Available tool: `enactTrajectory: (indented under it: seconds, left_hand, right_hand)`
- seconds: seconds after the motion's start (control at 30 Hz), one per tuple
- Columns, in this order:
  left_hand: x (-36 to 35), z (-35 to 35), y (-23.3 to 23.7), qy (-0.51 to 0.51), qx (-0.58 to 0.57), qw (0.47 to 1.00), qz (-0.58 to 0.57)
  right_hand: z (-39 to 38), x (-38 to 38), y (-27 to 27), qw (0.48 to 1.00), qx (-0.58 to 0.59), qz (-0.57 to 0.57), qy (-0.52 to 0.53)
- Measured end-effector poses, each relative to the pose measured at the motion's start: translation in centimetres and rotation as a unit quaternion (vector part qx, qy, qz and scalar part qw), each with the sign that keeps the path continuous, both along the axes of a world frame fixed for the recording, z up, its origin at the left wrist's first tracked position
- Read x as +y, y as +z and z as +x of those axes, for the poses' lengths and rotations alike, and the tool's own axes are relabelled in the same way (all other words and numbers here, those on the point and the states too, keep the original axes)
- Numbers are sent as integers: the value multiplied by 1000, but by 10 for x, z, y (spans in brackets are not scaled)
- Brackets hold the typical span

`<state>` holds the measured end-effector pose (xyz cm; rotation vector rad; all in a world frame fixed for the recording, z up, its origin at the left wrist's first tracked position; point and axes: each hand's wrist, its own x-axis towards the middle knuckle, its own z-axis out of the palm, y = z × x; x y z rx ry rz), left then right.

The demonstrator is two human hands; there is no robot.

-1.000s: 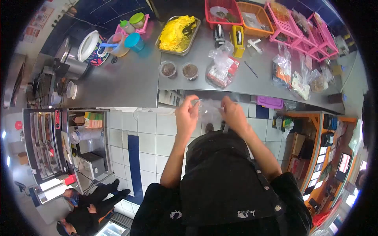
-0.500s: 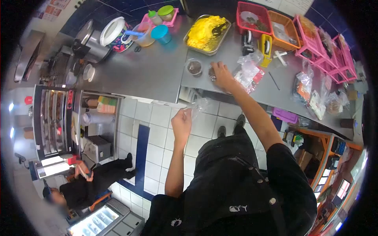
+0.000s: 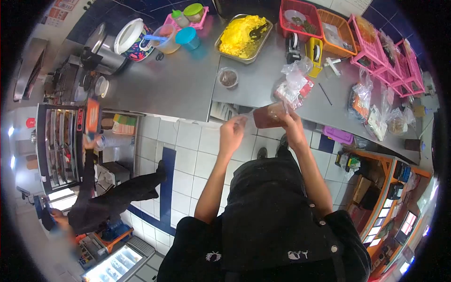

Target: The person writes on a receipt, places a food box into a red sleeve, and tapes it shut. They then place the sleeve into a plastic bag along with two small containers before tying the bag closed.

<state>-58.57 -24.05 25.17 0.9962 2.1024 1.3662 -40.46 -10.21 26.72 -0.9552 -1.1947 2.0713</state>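
My left hand [image 3: 231,137] pinches a clear plastic bag [image 3: 247,119] in front of the counter edge. Close to the bag's mouth, my right hand [image 3: 294,129] grips a clear cup with brown contents [image 3: 268,116], turned on its side. Whether the cup has entered the bag cannot be made out. A similar lidded cup [image 3: 228,78] with dark contents stands on the steel counter [image 3: 256,91]. Behind it sits a metal tray [image 3: 249,60] of yellow food with a black utensil in it.
Packets in clear plastic [image 3: 292,89] lie right of my hands, near black and yellow tape dispensers [image 3: 314,56]. Red and orange baskets [image 3: 336,35] and pink racks [image 3: 383,58] line the back. At left, another person [image 3: 112,207] reaches toward a heated cabinet [image 3: 61,141], holding something orange.
My right hand has lifted the cup off the counter and brought it toward my left hand, which moved up and right with the bag. The other person has raised an arm with an orange object.
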Motion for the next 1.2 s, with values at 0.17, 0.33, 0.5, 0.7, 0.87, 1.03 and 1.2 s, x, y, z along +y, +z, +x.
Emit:
enactTrajectory:
  seconds: [0.17,0.33,0.5,0.7,0.87,1.03,1.2]
  left_hand:
    - [0,23,-5,-10,-326,945,-19]
    - [-14,30,5,11,-455,889,55]
    - [-26,35,28,36,-394,915,81]
    - [-35,88,8,84,-272,950,125]
    - [-35,89,5,69,-176,968,166]
    - [-37,74,13,11,-104,978,179]
    - [-43,64,10,18,-45,974,223]
  right_hand:
    - [10,-20,-19,992,-106,-60,24]
    - [9,-33,-17,993,20,-95,60]
    - [2,-41,-12,991,-5,95,90]
    - [-15,-79,-23,995,-72,57,-49]
    - [-2,-80,-23,972,-90,215,23]
    - [24,-57,4,983,-71,19,166]
    - [23,-43,1,960,-108,112,233]
